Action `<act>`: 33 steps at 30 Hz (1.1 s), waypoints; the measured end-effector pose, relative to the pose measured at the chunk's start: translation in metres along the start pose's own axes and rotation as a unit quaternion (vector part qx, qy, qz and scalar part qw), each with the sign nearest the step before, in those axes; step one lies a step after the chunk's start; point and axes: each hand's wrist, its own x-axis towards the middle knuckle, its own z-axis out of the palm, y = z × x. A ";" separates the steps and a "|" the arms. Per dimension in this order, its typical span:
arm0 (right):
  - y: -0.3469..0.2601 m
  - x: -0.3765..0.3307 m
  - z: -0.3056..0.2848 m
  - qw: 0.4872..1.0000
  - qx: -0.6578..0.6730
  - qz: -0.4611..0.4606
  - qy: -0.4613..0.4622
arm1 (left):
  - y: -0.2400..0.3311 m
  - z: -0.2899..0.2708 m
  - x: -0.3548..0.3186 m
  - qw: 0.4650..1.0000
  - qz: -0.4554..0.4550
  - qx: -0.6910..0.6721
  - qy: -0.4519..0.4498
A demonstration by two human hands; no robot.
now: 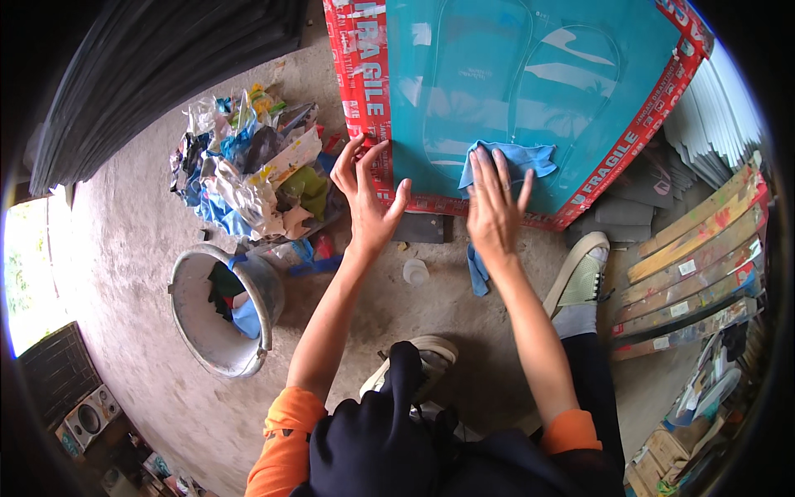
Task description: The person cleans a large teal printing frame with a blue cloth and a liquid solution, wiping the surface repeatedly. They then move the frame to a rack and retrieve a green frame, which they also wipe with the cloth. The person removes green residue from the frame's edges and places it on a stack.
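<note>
The right hand lies flat on a blue cloth near the lower edge of the red-taped teal printing screen; the left hand spreads at its left border. Wiping seems unfinished; how much is done is unclear.

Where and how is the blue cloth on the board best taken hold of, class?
Probably by the loose right end of the blue cloth, pinched between finger and thumb, coming from the right. That end spreads out past the right hand, which covers much of the rest, and its wrinkles above the turquoise board should give something to catch.
</note>
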 end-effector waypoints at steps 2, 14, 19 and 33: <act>-0.012 -0.002 0.006 0.999 0.030 -0.015 -0.019 | 0.000 0.001 0.001 1.000 0.002 -0.006 -0.006; -0.010 -0.003 0.003 0.996 0.007 -0.061 -0.065 | -0.007 -0.004 -0.001 0.999 0.006 -0.044 -0.009; 0.004 0.006 -0.005 0.995 -0.052 -0.075 -0.037 | -0.006 -0.005 0.000 0.999 0.003 -0.026 -0.022; -0.002 0.003 -0.002 0.992 0.015 -0.103 -0.078 | -0.007 -0.002 0.001 1.000 0.013 -0.019 -0.001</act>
